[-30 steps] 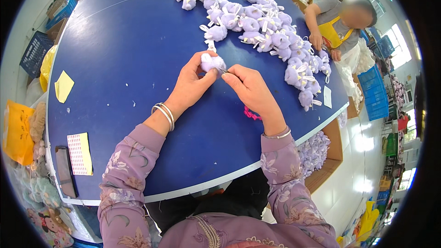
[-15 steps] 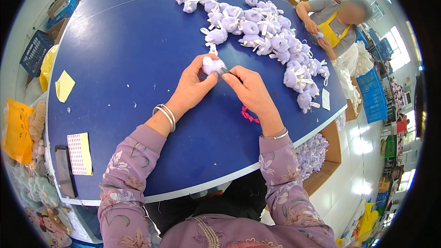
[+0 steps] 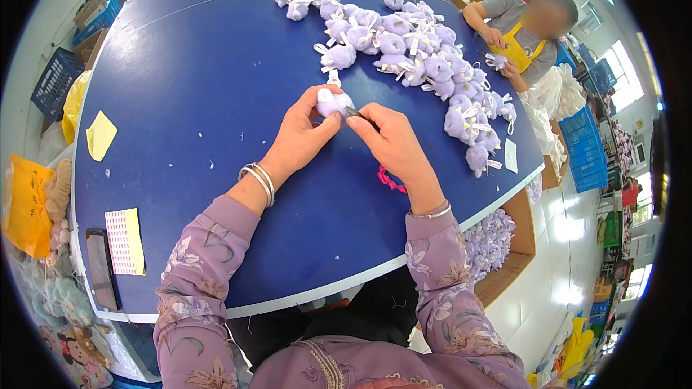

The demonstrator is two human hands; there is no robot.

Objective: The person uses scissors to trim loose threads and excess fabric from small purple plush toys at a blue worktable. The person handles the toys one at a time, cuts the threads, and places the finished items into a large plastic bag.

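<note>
My left hand (image 3: 306, 126) is closed round a small lavender plush toy (image 3: 331, 103) over the middle of the blue table. A white tag strip (image 3: 334, 78) sticks out at the toy's far side. In the fingers of my right hand (image 3: 393, 137) is a slim dark pointed tool (image 3: 352, 111), its tip against the toy's right side; most of it is hidden in the grip, so its kind is unclear. Beside my right wrist shows a bright pink knotted loop (image 3: 390, 179), partly covered by the hand.
A heap of similar plush toys (image 3: 425, 50) spreads across the far right of the blue table (image 3: 194, 101). A phone (image 3: 103, 268), a sticker sheet (image 3: 125, 241) and yellow paper (image 3: 101, 135) lie left. A co-worker (image 3: 530, 36) sits far right; a carton (image 3: 512, 245) of toys stands below.
My hands keep nearly the same place, with the toy and the tool's tip shifted only slightly. The co-worker's hands have moved apart, one now holding a plush toy lower down.
</note>
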